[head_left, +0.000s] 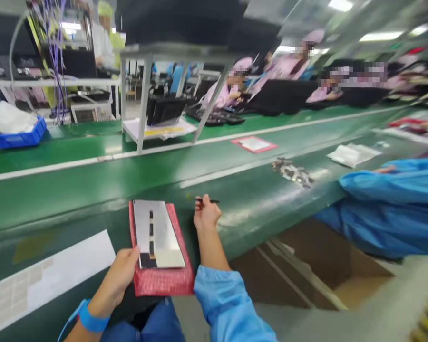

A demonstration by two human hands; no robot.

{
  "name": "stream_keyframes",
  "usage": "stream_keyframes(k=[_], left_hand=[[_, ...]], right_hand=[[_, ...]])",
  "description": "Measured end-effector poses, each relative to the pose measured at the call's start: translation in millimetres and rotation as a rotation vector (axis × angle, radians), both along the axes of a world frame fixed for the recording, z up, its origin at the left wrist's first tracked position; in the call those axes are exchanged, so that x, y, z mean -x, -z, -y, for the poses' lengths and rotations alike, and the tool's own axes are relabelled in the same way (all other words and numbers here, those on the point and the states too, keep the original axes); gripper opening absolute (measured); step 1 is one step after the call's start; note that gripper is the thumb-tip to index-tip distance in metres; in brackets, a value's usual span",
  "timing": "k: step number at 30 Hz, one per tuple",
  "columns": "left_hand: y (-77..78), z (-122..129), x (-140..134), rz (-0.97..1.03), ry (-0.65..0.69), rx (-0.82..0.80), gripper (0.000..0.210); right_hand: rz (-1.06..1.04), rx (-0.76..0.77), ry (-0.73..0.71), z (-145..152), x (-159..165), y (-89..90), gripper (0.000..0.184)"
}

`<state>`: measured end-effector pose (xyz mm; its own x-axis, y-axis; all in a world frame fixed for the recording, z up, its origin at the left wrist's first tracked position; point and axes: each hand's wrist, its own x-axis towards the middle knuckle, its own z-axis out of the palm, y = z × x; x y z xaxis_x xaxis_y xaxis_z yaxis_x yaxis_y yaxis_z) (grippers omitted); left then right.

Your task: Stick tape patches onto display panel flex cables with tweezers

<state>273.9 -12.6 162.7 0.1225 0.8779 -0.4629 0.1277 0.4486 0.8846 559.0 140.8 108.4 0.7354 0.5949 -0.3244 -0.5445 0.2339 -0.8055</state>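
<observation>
My left hand (123,270) is closed on the left edge of a flat silvery-white panel (166,232), its thumb over the top. A strip of dark and tan pieces runs down the panel's middle. Under the panel lies a red bubble-wrap sheet (164,282), which overhangs the bench's near edge. To the right of both, my right hand (207,213) is raised over the bench with its fingers closed round a thin dark tool (214,201); a small blurred greenish bit shows beyond its left end. A white sheet with beige labels (53,280) lies at my left.
On the green bench, small dark-and-silver parts (293,172) lie in a pile to the right, near a white packet (353,154). Across the line are another red-edged sheet (255,144) and a metal-legged shelf (144,102). A co-worker's blue sleeve (395,190) borders the right, above a cardboard box (356,289).
</observation>
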Motion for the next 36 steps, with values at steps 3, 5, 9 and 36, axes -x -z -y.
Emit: stream_keyframes(k=[3, 5, 9, 36], left_hand=[[5.3, -0.5, 6.9, -0.285, 0.109, -0.077, 0.042], [6.1, -2.7, 8.3, -0.466, 0.198, -0.139, 0.043], [-0.8, 1.0, 5.5, -0.746, 0.282, -0.228, 0.033], [15.2, 12.5, -8.3, -0.784, 0.479, -0.958, 0.042]], right_hand=[[0.032, -0.009, -0.073, 18.3, 5.7, 0.5, 0.032], [0.045, -0.022, -0.140, 33.5, 7.0, 0.8, 0.037], [0.053, -0.030, -0.315, 75.3, 10.2, -3.6, 0.041], [0.553, 0.348, -0.796, 122.4, 62.7, -39.2, 0.019]])
